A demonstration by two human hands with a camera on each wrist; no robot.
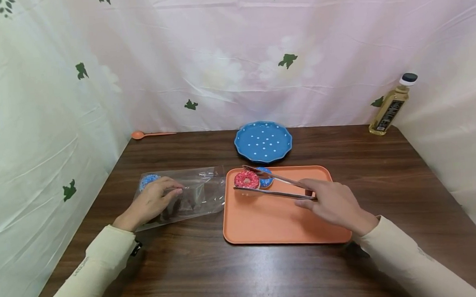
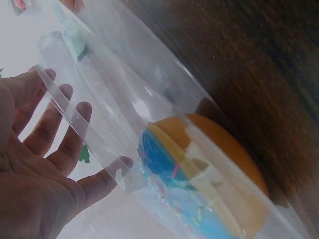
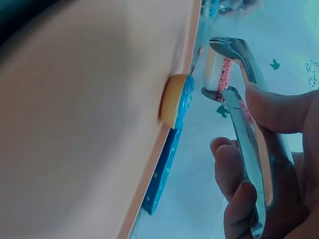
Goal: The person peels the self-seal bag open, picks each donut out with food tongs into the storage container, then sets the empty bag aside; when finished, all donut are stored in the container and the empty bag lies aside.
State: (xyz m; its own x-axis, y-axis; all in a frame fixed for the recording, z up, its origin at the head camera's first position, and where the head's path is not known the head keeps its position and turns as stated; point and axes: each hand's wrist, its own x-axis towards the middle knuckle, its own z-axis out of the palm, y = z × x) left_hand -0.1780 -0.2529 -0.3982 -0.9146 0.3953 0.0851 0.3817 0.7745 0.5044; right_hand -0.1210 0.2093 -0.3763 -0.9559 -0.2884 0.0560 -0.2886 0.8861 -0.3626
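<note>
My left hand (image 1: 153, 200) pinches the edge of a clear plastic bag (image 1: 201, 193) between thumb and finger, its other fingers spread along the film. Inside the bag lies a blue-iced doughnut with sprinkles (image 2: 172, 172), partly hidden behind the hand in the head view. My right hand (image 1: 335, 204) grips metal tongs (image 1: 282, 179). Between the tongs' tips a pink-red sprinkled doughnut (image 3: 214, 72) is held, raised over the orange tray (image 1: 266, 230). On the tray's far left corner sits another blue-iced doughnut (image 3: 173, 99), partly covered by the tongs and pink doughnut in the head view.
A blue plate with white dots (image 1: 263, 142) stands behind the tray. At the back left lies an orange spoon (image 1: 138, 135); a bottle of yellowish liquid (image 1: 389, 111) stands at the back right. Patterned cloth (image 1: 224, 46) hangs along the table's back and sides.
</note>
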